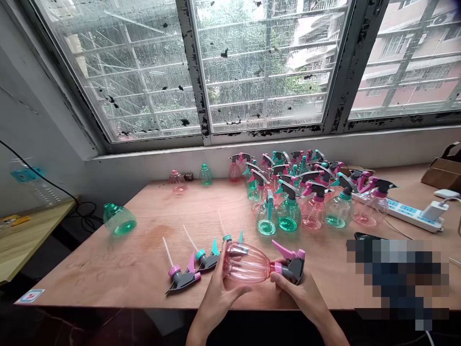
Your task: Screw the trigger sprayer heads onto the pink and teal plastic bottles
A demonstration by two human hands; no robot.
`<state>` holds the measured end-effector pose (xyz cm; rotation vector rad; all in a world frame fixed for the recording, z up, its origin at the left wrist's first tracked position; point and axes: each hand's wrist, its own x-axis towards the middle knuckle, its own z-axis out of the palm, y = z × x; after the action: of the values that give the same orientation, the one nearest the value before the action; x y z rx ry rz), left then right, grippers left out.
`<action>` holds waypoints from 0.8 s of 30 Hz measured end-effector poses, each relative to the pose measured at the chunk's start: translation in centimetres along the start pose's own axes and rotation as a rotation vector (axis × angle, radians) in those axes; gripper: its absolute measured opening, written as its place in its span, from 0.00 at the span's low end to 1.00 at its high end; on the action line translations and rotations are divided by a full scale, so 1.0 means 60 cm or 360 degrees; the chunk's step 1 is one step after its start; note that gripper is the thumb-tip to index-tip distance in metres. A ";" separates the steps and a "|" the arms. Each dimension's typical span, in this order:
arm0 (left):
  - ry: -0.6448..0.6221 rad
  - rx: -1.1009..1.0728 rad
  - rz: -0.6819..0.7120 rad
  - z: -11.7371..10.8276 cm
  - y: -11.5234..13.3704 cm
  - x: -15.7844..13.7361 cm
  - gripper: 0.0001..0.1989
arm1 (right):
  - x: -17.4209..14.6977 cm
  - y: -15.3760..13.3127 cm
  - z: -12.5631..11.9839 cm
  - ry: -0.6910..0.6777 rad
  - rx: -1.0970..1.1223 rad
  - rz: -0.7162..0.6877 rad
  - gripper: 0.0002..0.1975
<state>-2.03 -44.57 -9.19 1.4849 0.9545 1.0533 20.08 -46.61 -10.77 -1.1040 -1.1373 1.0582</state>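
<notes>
A pink see-through spray bottle [248,263] lies sideways between my two hands above the table's front part. My left hand [220,295] is closed around the bottle's base end. At its neck, my right hand [300,288] grips the spray head [294,266], which is dark grey with a pink trigger and collar. The head sits at the bottle's mouth; how tightly it is joined I cannot tell. Left of my hands lie a pink-collared spray head [181,278] and a teal-collared one [207,259], tubes pointing up and away. Another teal-collared head [226,238] is partly hidden behind the bottle.
Many pink and green spray bottles [288,215] with heads crowd the table's back right. A green bottle [120,220] without a head lies tilted at the left edge. Headless bottles [205,175] stand near the window wall. At right are a power strip [406,211] and a brown bag [442,168].
</notes>
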 end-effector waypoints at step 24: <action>-0.0037 -0.0129 -0.0044 -0.001 -0.001 0.001 0.45 | 0.001 0.002 -0.001 0.0006 0.0032 -0.0002 0.16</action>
<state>-2.06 -44.48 -9.21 1.4108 0.9034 1.0406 20.14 -46.52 -10.87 -1.0890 -1.1223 1.0641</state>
